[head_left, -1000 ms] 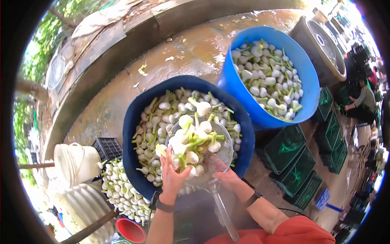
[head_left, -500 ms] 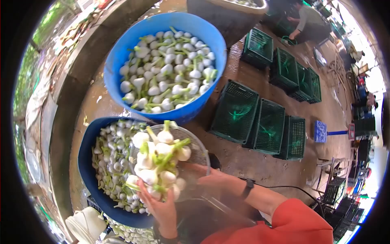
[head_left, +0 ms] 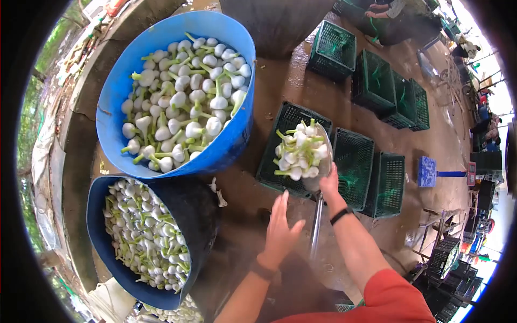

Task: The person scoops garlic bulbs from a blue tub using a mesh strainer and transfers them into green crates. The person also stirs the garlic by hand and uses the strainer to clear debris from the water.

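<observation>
A round wire strainer (head_left: 315, 184) with a long metal handle is tilted over a green crate (head_left: 267, 157), and a heap of white bulbs with green stems (head_left: 299, 151) lies in and over it. My right hand (head_left: 329, 185) is closed on the strainer near its rim and handle. Left of the handle, my left hand (head_left: 282, 229) is raised with its fingers spread and nothing in it. Many bulbs fill the light blue tub (head_left: 245, 116), and more lie in the dark blue tub (head_left: 199, 220) below it.
Further green crates (head_left: 353, 167) stand to the right, with another group (head_left: 374, 81) behind. A blue scale (head_left: 427, 172) sits on the wet floor (head_left: 285, 81). Another person (head_left: 412, 21) is at the top right. Loose bulbs (head_left: 219, 198) lie beside the tubs.
The strainer with its bulbs has moved from over the dark blue tub rightward to the green crate. My left hand has come off the bulbs. The view has shifted.
</observation>
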`<state>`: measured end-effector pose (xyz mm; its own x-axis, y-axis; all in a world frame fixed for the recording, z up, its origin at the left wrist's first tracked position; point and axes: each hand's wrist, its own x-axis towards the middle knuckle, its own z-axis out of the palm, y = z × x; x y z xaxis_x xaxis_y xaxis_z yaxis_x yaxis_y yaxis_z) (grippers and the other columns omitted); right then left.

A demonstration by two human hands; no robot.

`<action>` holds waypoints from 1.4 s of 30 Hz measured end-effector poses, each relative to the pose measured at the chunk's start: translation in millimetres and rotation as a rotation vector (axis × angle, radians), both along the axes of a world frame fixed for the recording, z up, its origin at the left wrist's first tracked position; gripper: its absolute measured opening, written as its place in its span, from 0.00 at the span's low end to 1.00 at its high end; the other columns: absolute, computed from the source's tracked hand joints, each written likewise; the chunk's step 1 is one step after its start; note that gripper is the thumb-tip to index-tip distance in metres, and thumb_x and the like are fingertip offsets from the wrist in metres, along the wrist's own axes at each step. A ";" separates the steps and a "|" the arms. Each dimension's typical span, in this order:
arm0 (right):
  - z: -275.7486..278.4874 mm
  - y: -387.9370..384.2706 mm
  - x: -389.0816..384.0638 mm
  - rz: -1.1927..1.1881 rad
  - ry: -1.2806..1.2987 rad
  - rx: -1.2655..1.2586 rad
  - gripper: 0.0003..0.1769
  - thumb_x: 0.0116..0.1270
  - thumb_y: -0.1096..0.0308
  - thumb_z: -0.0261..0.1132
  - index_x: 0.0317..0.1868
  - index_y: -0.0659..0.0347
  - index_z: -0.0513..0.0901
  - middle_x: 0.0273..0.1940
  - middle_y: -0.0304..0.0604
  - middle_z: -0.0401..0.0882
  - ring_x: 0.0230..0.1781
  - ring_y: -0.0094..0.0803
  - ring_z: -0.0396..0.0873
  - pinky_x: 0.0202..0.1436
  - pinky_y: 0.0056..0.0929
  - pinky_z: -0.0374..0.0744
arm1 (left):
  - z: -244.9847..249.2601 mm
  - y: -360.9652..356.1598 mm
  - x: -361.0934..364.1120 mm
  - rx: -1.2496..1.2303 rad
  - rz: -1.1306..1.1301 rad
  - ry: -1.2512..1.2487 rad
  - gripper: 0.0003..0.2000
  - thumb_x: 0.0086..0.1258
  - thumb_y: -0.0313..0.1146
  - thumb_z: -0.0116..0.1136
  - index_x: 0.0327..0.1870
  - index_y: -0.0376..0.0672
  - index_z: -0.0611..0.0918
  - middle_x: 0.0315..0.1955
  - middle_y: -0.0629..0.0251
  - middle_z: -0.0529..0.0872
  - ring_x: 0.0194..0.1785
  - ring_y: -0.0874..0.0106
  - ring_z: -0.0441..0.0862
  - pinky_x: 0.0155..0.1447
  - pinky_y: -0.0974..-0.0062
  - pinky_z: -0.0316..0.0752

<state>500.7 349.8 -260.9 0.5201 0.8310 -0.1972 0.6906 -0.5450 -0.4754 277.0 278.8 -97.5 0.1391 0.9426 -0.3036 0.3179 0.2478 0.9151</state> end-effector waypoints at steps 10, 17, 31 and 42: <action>107.1 -34.0 33.1 -0.326 0.690 -0.021 0.40 0.52 0.84 0.52 0.68 0.54 0.61 0.57 0.50 0.71 0.53 0.39 0.74 0.48 0.36 0.79 | 15.7 -130.2 -164.8 -0.442 0.721 -0.294 0.27 0.58 0.18 0.59 0.61 0.35 0.67 0.45 0.59 0.80 0.46 0.74 0.79 0.51 0.78 0.76; 248.1 -57.1 -112.9 0.202 1.430 -0.340 0.42 0.55 0.79 0.57 0.72 0.52 0.55 0.66 0.47 0.62 0.60 0.37 0.69 0.50 0.37 0.80 | 20.4 -188.4 -310.4 -0.254 1.202 -0.077 0.28 0.60 0.18 0.58 0.63 0.39 0.67 0.51 0.61 0.76 0.48 0.74 0.77 0.46 0.79 0.77; 177.7 -55.7 -537.1 1.081 0.244 -0.501 0.41 0.54 0.81 0.51 0.72 0.54 0.55 0.64 0.57 0.65 0.66 0.50 0.63 0.68 0.37 0.63 | -93.7 -309.6 -504.9 -0.551 1.135 0.467 0.63 0.31 0.33 0.80 0.71 0.37 0.47 0.66 0.41 0.59 0.70 0.51 0.56 0.72 0.61 0.56; -0.6 -86.3 -570.8 0.755 0.475 -0.755 0.27 0.49 0.83 0.58 0.54 0.62 0.75 0.36 0.42 0.78 0.38 0.33 0.76 0.40 0.33 0.76 | -174.9 -288.3 -518.7 -0.492 1.080 0.145 0.68 0.23 0.38 0.82 0.72 0.38 0.48 0.68 0.45 0.57 0.72 0.57 0.55 0.74 0.69 0.53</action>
